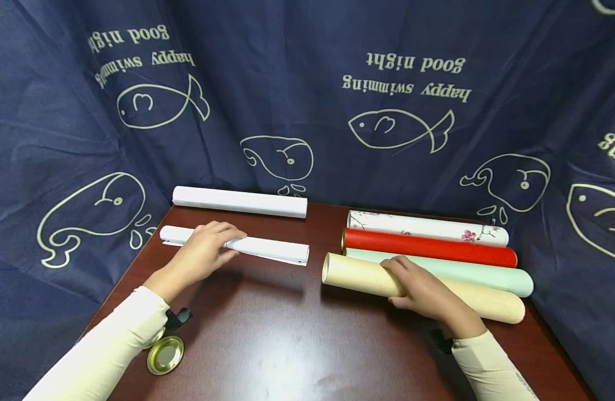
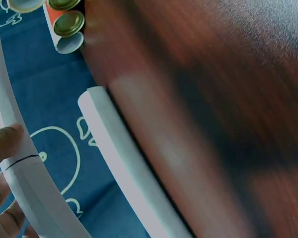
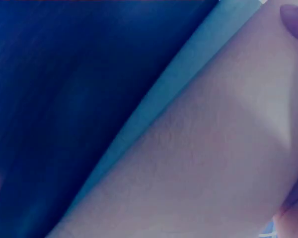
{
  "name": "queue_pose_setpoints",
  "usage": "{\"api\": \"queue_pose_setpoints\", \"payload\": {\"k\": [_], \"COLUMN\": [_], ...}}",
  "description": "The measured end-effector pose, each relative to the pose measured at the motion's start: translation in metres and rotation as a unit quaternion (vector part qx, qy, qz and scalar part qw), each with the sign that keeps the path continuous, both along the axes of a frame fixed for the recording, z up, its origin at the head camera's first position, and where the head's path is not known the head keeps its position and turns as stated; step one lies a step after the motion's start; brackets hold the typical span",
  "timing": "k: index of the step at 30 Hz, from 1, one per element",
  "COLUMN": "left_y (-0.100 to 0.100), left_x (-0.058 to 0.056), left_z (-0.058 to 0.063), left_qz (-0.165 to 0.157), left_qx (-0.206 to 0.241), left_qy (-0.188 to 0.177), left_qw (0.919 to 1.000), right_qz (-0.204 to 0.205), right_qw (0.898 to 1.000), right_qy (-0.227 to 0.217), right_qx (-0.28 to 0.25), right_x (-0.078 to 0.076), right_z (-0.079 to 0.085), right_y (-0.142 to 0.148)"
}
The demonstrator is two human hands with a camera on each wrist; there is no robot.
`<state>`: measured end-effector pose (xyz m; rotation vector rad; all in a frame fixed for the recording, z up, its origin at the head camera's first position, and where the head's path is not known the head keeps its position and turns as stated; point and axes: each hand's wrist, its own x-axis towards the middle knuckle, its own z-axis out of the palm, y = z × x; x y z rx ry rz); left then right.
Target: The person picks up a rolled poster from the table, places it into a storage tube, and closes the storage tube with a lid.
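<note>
Pale ribbed sleeve point(image 1: 102, 348) closest to me, on the left arm, coming in over the table's left edge. Beside it, a shiny gold metal lid point(image 1: 165, 355), round with a raised rim; part of a second lid point(image 1: 156, 337) shows under the cuff.

Writing: I read "good night" and "happy swimming", upside down, in cream print on the navy cloth point(image 1: 297, 55) beyond the table's far edge. Outline fish and whales alongside. I make out no brand on the rolls or tubes.

Table point(image 1: 267, 328): dark red-brown, wood-grained, glossy.

Left hand point(image 1: 202, 253): pinches a white paper roll point(image 1: 272, 249) near its middle, thumb one side, fingers the other. Smooth paper, thin dark line around it, loose lower edge. Located toward the far left corner. Second white roll point(image 1: 237, 201) lies along the far edge, well apart from the hand.

Right hand point(image 1: 420, 287): curled over a cream tube point(image 1: 360, 274), in the table's right half. I cannot tell whether that tube is lifted. From it toward the far edge, side by side: mint tube point(image 1: 498, 274); red tube point(image 1: 428, 245), gold rim at its left end; white tube point(image 1: 413, 227) with pink blossoms and dark twigs.
</note>
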<state>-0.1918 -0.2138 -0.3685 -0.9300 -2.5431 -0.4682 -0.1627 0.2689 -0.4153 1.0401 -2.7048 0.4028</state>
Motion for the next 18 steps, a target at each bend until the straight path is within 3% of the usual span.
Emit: {"api": "queue_pose_setpoints", "payload": {"k": [10, 18], "left_y": [0.004, 0.011], "left_x": [0.001, 0.003], "left_z": [-0.019, -0.022], "left_qz": [-0.038, -0.025], "left_qx": [0.012, 0.012], "left_qy": [-0.006, -0.014], "left_qw": [0.9992, 0.9995], "right_qz": [0.014, -0.022], "right_qw": [0.998, 1.000], "right_qy": [0.049, 0.005], "right_qx": [-0.026, -0.019], "right_x": [-0.010, -0.008], "right_z": [-0.013, -0.011], "right_y": [0.000, 0.001]}}
